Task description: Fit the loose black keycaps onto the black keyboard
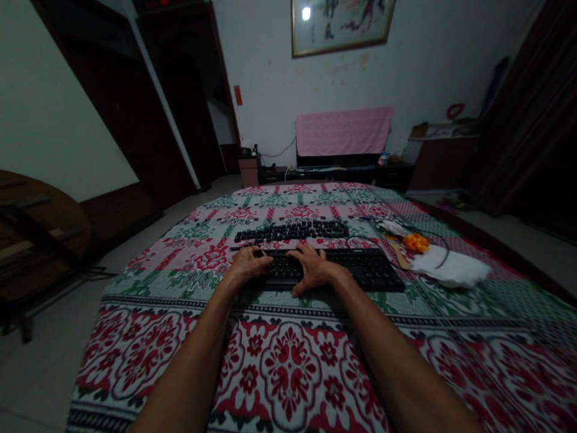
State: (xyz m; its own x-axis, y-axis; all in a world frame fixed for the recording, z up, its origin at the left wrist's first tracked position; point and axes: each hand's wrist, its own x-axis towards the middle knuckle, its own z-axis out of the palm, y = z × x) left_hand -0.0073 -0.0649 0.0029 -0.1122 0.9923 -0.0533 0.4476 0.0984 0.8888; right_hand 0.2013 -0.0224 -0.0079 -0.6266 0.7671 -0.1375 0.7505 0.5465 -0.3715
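Note:
A black computer keyboard (367, 269) lies flat on the patterned tablecloth in front of me. At its left end is my left hand (247, 264), thumb and fingers drawn together; whatever may be between them is too small and dark to make out. My right hand (312, 268) rests over the keyboard's middle, fingers spread, the fingertips at the keys and the thumb toward the near edge. Just behind the keyboard, many small black keycaps (293, 231) are laid out in rows on the cloth.
Right of the keyboard lie a white cloth or bag (451, 264), an orange bumpy object (415, 243) and a thin dark cable (444, 240). The red, green and white tablecloth (288, 373) covers the table. Beyond stands a low cabinet with a pink cloth (345, 132) draped over a screen.

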